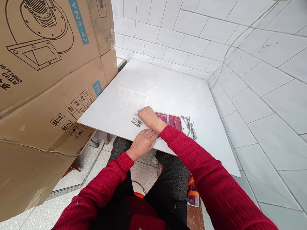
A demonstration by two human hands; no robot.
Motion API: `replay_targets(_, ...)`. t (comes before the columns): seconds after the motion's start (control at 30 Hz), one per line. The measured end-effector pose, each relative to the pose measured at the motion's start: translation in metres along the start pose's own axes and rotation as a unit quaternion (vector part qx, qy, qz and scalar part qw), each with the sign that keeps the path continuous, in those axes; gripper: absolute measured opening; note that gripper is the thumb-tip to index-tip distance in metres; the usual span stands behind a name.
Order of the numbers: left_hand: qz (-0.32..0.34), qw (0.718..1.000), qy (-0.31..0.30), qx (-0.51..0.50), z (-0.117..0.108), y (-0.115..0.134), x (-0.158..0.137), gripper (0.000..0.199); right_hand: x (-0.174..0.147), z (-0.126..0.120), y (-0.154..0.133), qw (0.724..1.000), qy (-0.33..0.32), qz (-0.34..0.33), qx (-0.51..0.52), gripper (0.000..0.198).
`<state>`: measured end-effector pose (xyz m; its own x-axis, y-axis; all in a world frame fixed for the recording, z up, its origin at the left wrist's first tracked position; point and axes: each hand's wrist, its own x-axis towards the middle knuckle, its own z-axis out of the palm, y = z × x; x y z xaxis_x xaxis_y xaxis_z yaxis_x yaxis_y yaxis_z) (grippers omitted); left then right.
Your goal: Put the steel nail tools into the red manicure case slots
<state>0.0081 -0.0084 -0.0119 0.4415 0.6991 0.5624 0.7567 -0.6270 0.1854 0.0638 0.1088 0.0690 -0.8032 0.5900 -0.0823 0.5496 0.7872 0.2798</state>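
My right hand [149, 117] reaches across to the left over the white board, its fingers closed. A sliver of metal shows by its fingertips, too small to name. Just below it lie two silver nail clippers [136, 122], side by side. My left hand [144, 142] lies at the board's near edge, fingers stretched out against the near left side of an open manicure case [175, 122] with a red lining. The right wrist crosses above the left fingertips and hides part of the case. To the right of the case is a loose pile of small metal tools [189, 124].
The white board [172, 86] spans my lap side to the tiled wall [192, 35]. A tall cardboard box [48, 95] stands close on the left. A cable [226, 52] runs down the wall at the right. Packaged items [192, 195] lie below, beside my leg.
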Motion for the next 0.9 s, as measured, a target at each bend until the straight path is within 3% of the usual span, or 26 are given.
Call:
replay_targets(0.33, 0.001, 1.0, 0.0, 0.0, 0.0, 0.0, -0.001, 0.022, 0.001, -0.011, -0.004, 0.999, -0.037, -0.004, -0.012, 0.029)
replay_targets(0.57, 0.005, 1.0, 0.006, 0.0, 0.001, -0.001, -0.002, 0.025, 0.0, 0.004, 0.001, 1.0, -0.007, -0.013, -0.019, 0.032)
replay_targets(0.7, 0.008, 1.0, 0.002, 0.004, 0.001, -0.001, -0.002, 0.025, -0.005, 0.006, 0.016, 0.997, 0.03, 0.033, 0.065, 0.023)
replay_targets(0.8, 0.001, 1.0, 0.002, 0.0, 0.001, -0.001, -0.002, 0.027, -0.012, 0.01, 0.04, 0.961, 0.075, 0.117, 0.238, 0.015)
replay_targets(0.9, -0.003, 1.0, 0.005, -0.004, 0.001, -0.002, -0.001, 0.029, -0.027, 0.024, 0.069, 0.864, 0.124, 0.186, 0.451, 0.008)
